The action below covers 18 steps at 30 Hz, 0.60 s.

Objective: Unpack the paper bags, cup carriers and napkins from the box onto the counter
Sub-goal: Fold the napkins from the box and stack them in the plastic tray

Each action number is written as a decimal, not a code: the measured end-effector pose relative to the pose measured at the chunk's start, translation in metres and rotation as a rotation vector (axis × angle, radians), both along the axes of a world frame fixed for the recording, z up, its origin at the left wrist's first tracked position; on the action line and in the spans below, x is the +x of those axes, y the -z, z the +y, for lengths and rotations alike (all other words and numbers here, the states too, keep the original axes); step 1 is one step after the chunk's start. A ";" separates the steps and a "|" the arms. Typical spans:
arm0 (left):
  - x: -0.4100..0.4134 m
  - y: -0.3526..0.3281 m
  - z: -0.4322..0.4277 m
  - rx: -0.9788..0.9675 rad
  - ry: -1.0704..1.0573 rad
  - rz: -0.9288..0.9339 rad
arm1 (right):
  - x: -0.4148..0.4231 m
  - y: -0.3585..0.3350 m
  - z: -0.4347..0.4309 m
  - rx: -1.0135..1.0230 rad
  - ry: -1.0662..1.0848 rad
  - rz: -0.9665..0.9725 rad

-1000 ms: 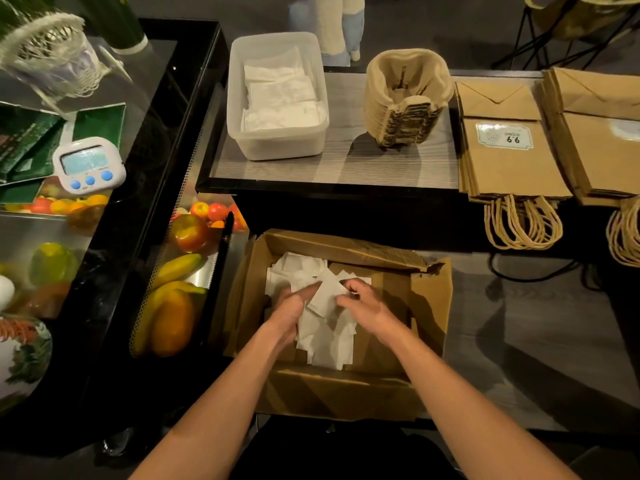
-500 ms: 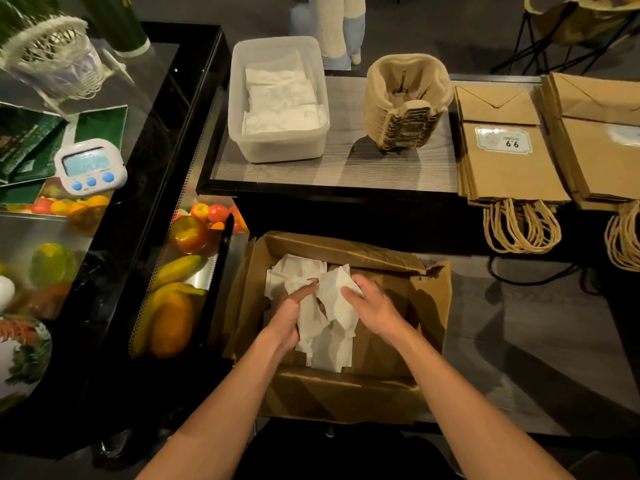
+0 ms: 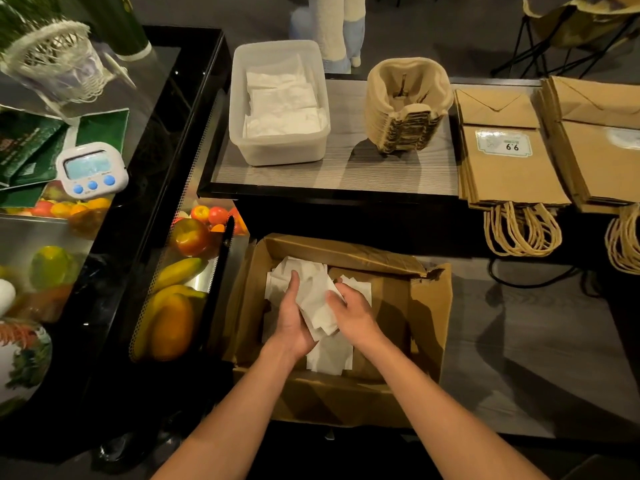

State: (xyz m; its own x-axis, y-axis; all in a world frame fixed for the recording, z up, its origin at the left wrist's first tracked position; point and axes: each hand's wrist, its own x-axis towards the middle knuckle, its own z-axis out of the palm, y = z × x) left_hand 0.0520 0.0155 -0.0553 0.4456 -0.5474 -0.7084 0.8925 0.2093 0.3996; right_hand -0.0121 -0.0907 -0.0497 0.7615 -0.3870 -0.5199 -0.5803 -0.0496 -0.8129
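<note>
Left hand (image 3: 292, 323) and right hand (image 3: 353, 315) inside box (image 3: 429, 306), napkins (image 3: 311, 292) between them. Counter (image 3: 346, 171) beyond hands: tub (image 3: 284, 152) ahead-left, cup carriers (image 3: 407, 105) straight ahead, paper bags (image 3: 509, 168) ahead-right, second bag stack (image 3: 602, 150) farther right. Timer (image 3: 90, 169) far left; fruit (image 3: 173, 306) left of box.

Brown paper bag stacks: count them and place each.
2. One brown paper bag stack lies right of the stacked pulp cup carriers; the other stack lies beside it, cut by the right frame edge, so more may be hidden.
</note>
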 end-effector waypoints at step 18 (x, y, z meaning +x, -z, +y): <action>0.008 0.000 0.012 0.003 0.261 -0.061 | -0.011 0.002 -0.015 -0.369 0.018 0.042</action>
